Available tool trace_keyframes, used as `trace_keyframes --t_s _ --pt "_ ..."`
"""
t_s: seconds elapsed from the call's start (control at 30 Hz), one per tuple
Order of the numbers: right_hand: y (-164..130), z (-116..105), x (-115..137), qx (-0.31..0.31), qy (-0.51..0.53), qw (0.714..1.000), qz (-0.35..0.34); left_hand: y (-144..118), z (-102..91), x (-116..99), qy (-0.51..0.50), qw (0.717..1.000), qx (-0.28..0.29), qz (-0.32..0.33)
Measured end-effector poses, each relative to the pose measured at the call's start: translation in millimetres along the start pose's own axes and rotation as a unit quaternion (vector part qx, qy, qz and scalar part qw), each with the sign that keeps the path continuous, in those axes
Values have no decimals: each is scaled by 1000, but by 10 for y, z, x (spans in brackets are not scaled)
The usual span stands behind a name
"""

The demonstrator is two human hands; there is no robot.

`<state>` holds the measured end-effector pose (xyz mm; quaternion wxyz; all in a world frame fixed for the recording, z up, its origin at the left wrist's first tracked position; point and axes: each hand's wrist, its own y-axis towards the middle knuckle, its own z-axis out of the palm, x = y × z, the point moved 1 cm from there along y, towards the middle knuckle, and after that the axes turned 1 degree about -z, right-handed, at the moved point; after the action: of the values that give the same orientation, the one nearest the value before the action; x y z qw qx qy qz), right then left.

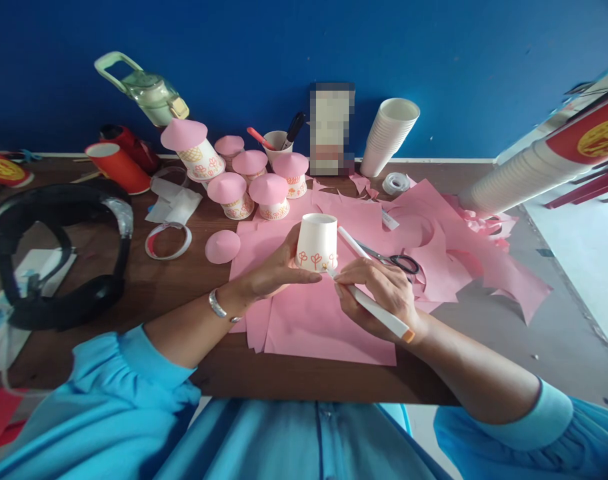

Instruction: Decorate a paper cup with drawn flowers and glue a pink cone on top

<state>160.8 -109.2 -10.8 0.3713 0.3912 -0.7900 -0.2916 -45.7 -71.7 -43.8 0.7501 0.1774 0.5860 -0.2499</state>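
The left hand (274, 270) cups the upturned paper cup (317, 242) (flowers drawn low) from nine o'clock. At four o'clock, the right hand (379, 293) pinches a marker (377, 310), tip at the cup's base.

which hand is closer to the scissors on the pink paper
Right. The right hand holds a marker just beside the scissors; the left hand steadies the paper cup farther away, on the cup's far side.
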Motion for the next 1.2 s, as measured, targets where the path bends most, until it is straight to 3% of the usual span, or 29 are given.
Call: trace_keyframes --t_s 0.4,0.67,1.2 --pt "-9 -3 -7 7 12 1000 -5 -18 57 -116 0 1000 -2 2" --pt "-24 -32 -37 -52 27 998 -11 22 -32 38 -65 997 15 39" --pt "-74 33 -42 -24 68 997 -5 17 46 -40 -62 998 27 -11"
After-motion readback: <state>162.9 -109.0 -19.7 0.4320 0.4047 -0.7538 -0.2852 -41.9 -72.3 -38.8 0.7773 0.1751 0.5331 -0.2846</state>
